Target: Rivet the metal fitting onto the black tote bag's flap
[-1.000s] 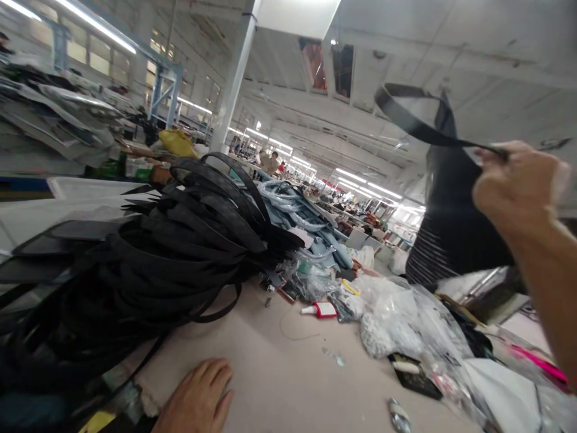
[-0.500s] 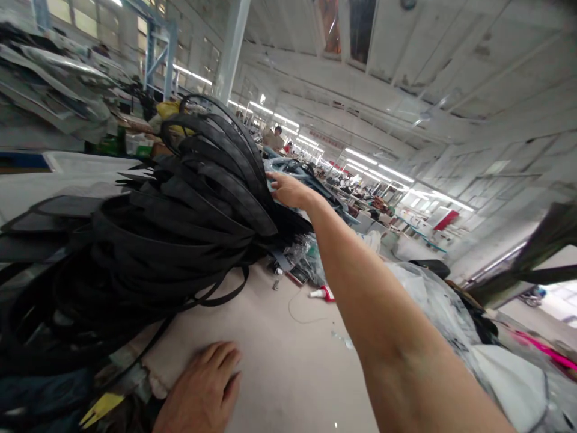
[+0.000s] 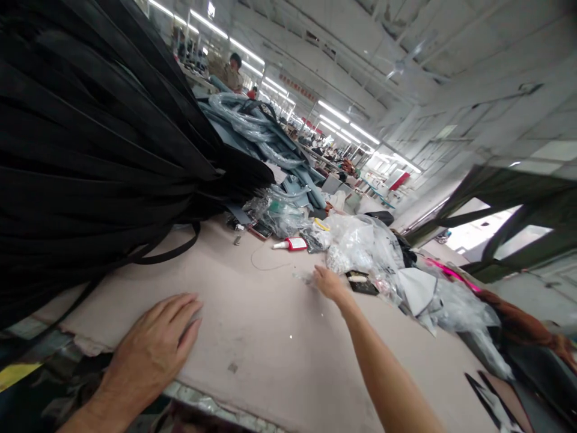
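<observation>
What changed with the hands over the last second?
The right hand let go of the black strap it held up, reached to the black strap pile, then dropped to the table by a small clear plastic scrap. The left hand stayed flat on the table edge.

No readable text anywhere. Red banner hanging from the ceiling far back carries characters, too blurred to read. Small bottle on the table has a red-and-white label, print too small to make out.
</observation>
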### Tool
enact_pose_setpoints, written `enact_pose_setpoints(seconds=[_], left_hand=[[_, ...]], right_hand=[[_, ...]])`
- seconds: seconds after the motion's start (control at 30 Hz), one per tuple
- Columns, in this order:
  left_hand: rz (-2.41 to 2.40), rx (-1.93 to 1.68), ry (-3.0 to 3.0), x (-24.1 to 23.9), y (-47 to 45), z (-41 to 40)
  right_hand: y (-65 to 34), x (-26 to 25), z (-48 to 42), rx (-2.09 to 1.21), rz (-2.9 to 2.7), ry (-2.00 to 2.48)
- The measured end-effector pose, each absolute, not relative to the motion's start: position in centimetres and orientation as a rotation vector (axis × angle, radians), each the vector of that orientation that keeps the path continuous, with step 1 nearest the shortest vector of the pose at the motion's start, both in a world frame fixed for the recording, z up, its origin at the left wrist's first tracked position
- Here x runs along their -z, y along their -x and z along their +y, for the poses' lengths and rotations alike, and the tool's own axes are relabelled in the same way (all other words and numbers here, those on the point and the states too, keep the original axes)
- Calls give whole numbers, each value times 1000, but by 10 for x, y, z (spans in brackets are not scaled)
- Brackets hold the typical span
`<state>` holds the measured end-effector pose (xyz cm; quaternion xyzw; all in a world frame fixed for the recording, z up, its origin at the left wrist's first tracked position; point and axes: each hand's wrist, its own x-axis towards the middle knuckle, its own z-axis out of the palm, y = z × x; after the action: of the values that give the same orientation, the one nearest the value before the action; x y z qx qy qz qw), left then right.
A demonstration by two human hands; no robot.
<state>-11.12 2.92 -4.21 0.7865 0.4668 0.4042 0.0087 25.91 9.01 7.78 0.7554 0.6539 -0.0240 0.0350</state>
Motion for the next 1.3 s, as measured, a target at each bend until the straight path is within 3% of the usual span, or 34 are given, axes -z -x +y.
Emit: enact_pose_setpoints(seconds=[0.13,0.23,0.4,0.5,0.8,1.3], left_hand=[[1264,-1383,-2203,28,80,16],[1180,-1227,-1821,9,51,13],[977,-956,-880,-24,-4,40],[892,-939,-619,-32,-39,68],[646,-787,-254,-15,-74,113],[645,-712,-140,-12,-71,120]], right_hand=[[-253,-18,73,48,1953,-2426],[-238,3,77,56,1995,-2431],[-228,0,82,40,2189,-2255],[-235,-14,81,24,2283,-2062],[-251,-36,88,-4,2319,-1661],[-267,-34,86,-21,2293,-1582]])
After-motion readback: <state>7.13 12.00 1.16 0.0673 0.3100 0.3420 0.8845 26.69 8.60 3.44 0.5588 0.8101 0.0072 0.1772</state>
